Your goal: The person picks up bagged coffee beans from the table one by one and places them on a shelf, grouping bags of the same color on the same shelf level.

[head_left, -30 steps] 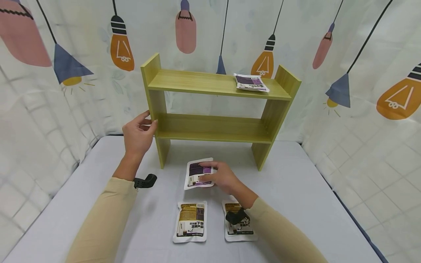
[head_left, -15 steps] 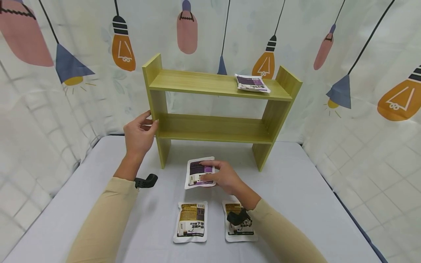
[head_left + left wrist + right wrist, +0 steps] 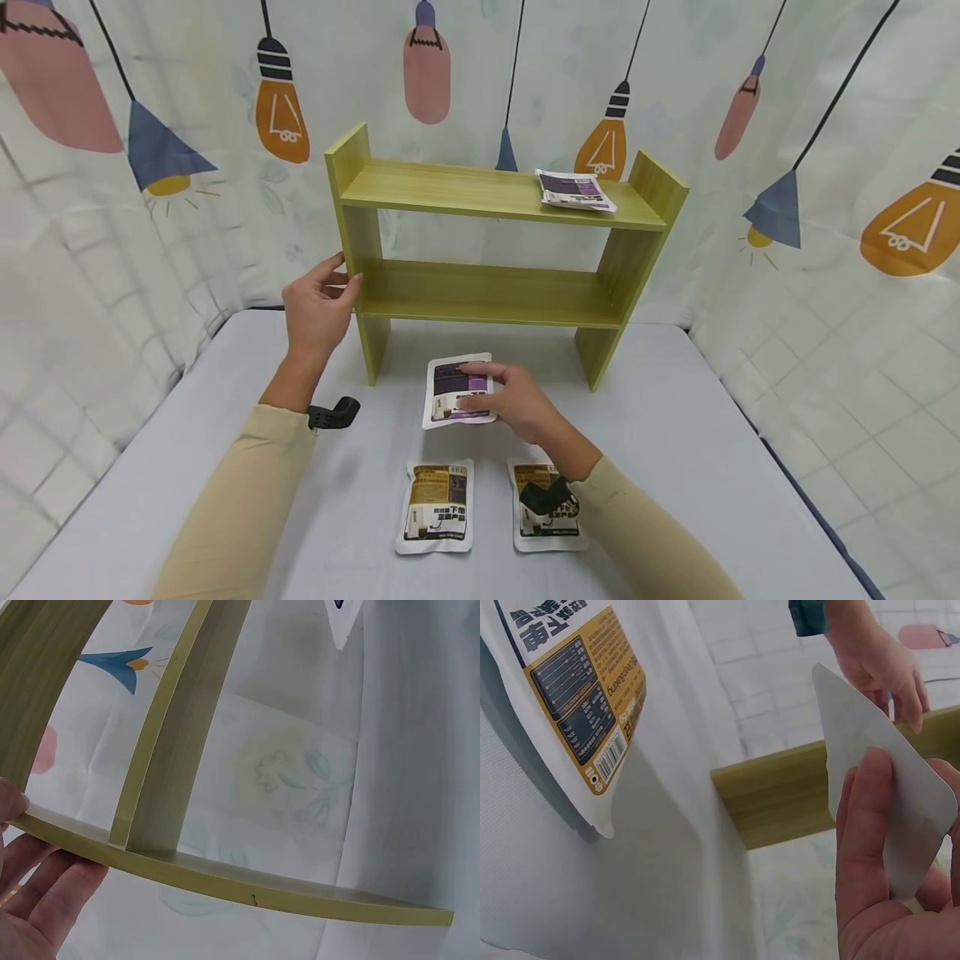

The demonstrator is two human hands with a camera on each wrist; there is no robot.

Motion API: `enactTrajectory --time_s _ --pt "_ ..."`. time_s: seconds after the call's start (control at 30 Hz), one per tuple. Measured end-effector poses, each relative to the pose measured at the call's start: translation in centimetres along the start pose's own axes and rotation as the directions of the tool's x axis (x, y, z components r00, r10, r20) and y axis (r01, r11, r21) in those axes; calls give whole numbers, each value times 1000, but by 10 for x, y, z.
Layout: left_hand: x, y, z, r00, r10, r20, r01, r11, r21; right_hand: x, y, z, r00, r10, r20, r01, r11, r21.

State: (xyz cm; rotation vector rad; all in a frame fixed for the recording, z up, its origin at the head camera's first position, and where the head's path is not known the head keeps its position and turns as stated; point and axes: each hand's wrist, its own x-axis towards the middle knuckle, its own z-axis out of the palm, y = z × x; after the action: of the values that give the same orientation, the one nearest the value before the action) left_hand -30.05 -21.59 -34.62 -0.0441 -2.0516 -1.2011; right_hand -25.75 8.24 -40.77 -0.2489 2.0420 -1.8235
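In the head view my right hand (image 3: 517, 400) holds a purple-and-white pouch (image 3: 448, 387) by its right edge, above the table and in front of the wooden shelf (image 3: 480, 292). The right wrist view shows the pouch's plain white back (image 3: 870, 772) with fingers against it. My left hand (image 3: 318, 304) grips the shelf's left side panel. In the left wrist view, that hand (image 3: 45, 892) has its thumb on one side of the panel and its fingers on the other. On the table lie a gold-labelled pouch (image 3: 435, 521) and another pouch (image 3: 551, 529), partly behind the right wrist's black strap.
A purple-and-white pouch (image 3: 575, 192) lies at the right end of the shelf's top board. The shelf stands near the back of the white-covered table (image 3: 360, 500). Curtains printed with lamps (image 3: 172, 267) hang behind and at both sides.
The right hand has lifted the held pouch slightly and shifted it a little to the right. The left hand keeps its grip on the shelf panel.
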Motion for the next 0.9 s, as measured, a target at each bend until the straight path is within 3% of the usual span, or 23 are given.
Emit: enactTrajectory --time_s 0.23,0.5,0.9 --pt "-1 -1 -1 1000 -5 0 5 1000 7 0 -3 -3 1000 -17 16 16 998 57" --pt "0 1 -1 1000 -4 -6 4 1000 4 -4 -13 -6 998 -67 6 67 997 23" --pt "0 0 0 1000 -2 2 2 1000 10 -8 -25 -6 994 -105 6 104 993 61"
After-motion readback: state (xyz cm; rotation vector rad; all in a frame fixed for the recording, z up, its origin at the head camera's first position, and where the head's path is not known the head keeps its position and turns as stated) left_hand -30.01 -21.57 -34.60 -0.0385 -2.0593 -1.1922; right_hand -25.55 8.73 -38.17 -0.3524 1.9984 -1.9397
